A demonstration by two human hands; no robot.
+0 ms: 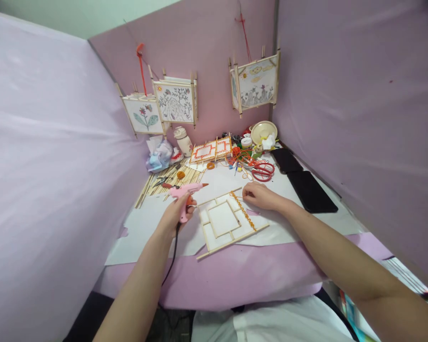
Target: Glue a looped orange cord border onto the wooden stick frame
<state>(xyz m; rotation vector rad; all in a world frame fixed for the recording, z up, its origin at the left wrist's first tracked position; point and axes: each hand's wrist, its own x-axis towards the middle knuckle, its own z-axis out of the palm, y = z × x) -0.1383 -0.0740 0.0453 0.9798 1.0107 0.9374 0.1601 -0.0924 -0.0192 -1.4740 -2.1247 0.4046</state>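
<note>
A pink hot glue gun (pixel 186 190) is gripped in my left hand (pixel 175 214), its nozzle pointing right above the table. Its black cable hangs down toward the table's front edge. Below and to the right lies a flat wooden stick frame (pixel 231 244) with a smaller rectangle of sticks inside it. Wavy orange yarn (pixel 245 214) runs along the frame's right-hand bar. At that bar's far end, my right hand (pixel 259 195) has its fingers pinched together, with a thin orange strand leading to them. The fingertips are partly hidden.
Bamboo sticks (pixel 164 179) and pliers (pixel 160 181) lie at the left. Behind are a frame with orange trim (pixel 211 151), a white jar (pixel 183 141) and red-handled scissors (pixel 263 172). Two black phone-like slabs (pixel 312 191) lie right. Picture lanterns (pixel 257 83) hang behind.
</note>
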